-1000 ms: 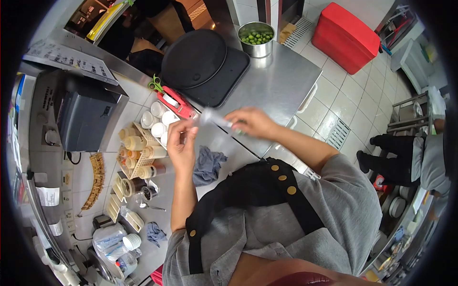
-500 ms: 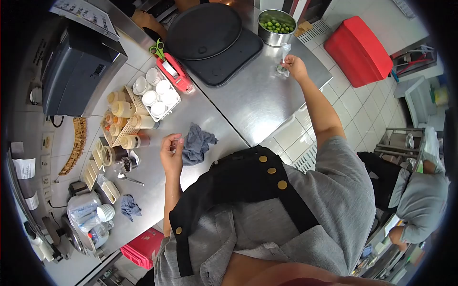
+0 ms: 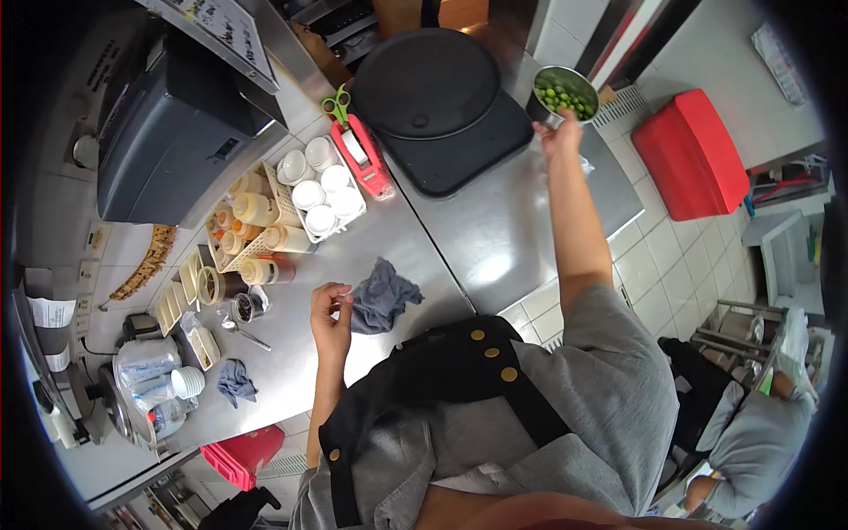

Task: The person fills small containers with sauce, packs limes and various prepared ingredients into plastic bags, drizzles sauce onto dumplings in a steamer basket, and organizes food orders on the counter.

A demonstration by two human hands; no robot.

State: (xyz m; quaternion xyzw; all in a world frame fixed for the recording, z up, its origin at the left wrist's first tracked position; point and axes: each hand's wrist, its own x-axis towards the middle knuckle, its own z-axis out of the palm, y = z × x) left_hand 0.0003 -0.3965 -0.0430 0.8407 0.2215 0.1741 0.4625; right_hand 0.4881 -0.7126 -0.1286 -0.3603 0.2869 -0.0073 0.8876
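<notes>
My right hand point(image 3: 560, 138) reaches to the near rim of a metal pot point(image 3: 535, 109) holding several small green limes point(image 3: 565, 95). Its fingers close on the rim, partly hidden by the hand. Beside my right wrist, a clear plastic bag point(image 3: 586, 165) lies on the steel table, mostly covered by the forearm. My left hand point(image 3: 330, 322) hovers over the table with fingers loosely curled and a gap at the thumb; nothing shows in it. Just right of it lies a crumpled grey-blue cloth point(image 3: 385, 296).
Near the pot rests a black tray point(image 3: 442, 168) bearing a round black tray point(image 3: 424, 84). A red tape dispenser point(image 3: 371, 168), white cups point(image 3: 320, 194), sauce bottles point(image 3: 256, 209) and a spoon point(image 3: 247, 334) stand leftward. A red bin point(image 3: 689, 155) is beyond the table; a co-worker point(image 3: 760, 442) bends at right.
My right hand has left the small clear bag on the table and moved up to the pot's rim. My left hand stays beside the cloth. The whole view has shifted.
</notes>
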